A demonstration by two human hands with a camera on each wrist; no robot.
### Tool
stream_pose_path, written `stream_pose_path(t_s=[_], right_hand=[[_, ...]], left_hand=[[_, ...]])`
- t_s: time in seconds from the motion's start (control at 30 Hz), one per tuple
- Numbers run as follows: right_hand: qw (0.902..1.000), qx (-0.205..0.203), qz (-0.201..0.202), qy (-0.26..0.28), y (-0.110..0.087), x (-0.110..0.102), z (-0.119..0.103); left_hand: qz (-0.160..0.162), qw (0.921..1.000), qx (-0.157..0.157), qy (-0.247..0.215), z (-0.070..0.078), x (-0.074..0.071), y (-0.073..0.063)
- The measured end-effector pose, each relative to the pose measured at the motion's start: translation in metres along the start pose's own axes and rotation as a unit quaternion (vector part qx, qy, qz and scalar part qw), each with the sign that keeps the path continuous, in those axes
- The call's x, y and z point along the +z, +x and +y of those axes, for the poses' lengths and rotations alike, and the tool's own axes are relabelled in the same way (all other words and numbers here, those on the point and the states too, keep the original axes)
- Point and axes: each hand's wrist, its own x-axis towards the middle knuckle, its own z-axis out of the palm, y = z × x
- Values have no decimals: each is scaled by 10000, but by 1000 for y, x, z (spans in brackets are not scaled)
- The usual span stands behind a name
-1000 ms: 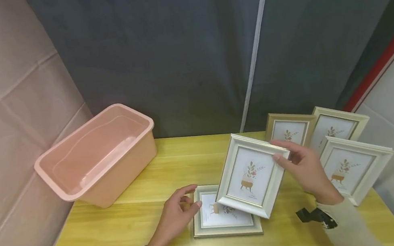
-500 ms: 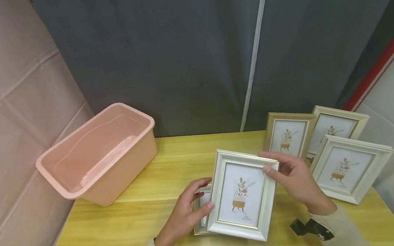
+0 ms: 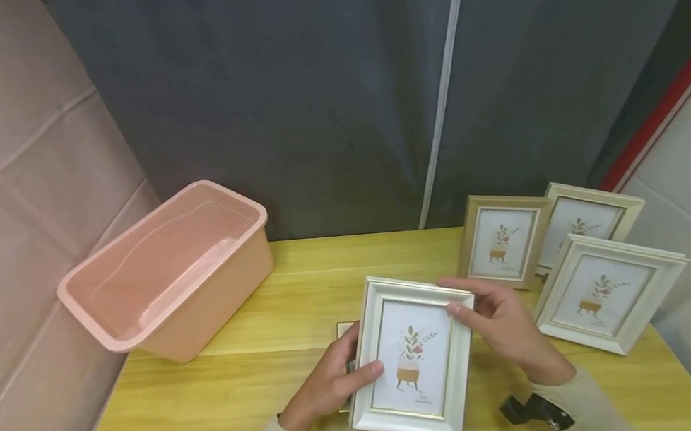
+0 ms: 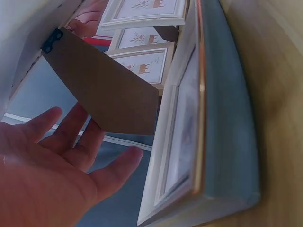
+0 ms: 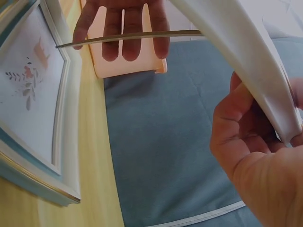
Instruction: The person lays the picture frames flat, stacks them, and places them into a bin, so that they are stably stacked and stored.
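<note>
My right hand [image 3: 507,328] pinches a white picture frame [image 3: 413,357] at its upper right corner, thumb in front. The frame leans back, its flower print facing me. At its left edge is my left hand [image 3: 332,382], thumb over the front border. Behind the frame, the left fingers [image 5: 122,33] are straight and spread around the brown easel stand [image 4: 106,90], which juts out from the back. A second picture frame [image 4: 175,123] lies face up on the table below, mostly hidden in the head view.
At the right stand a tan picture frame [image 3: 527,237], a cream one [image 3: 622,202] and a white one [image 3: 639,296], close together. A pink plastic bin [image 3: 225,279] stands at the back left of the wooden table [image 3: 170,413]. A dark curtain [image 3: 282,109] hangs behind.
The right hand has brought the white picture frame down and left over the lying one. The left hand has moved right, from beside it to the frame's left edge.
</note>
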Motion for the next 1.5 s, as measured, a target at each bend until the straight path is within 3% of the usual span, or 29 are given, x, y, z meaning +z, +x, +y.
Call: stream_pose_path(t_s=[0.1,0.33,0.53,0.67,0.9,1.07,1.17,1.33,1.5], right_hand=[[9998,122,-5,138,-1,2,4],[9927,818,75,881,-7,2,14],[9877,973,523,1108,-9,4,24],[9803,1146,814,1390,-11,6,29],[9665,1619,1222,1573,-15,9,33],[9556,1726,1552,1814,-17,11,37],[9489,1739,1756,1962,-19,13,40],[9397,1833,2095,1988,-20,16,45],[9348,1915,2223,2001,-20,20,45]], left_hand=[[14,10000,-36,35,-2,0,-2],[166,9996,-244,48,-1,-1,-7],[330,9981,-34,520,-4,-2,-11],[394,9978,37,531,-7,-2,-14],[602,9970,-99,478,-10,1,-21],[705,9963,153,476,-14,3,-25],[745,9965,340,192,-16,5,-26],[1181,9927,-8,-238,-16,14,-28],[1786,9821,-569,-172,-14,23,-27]])
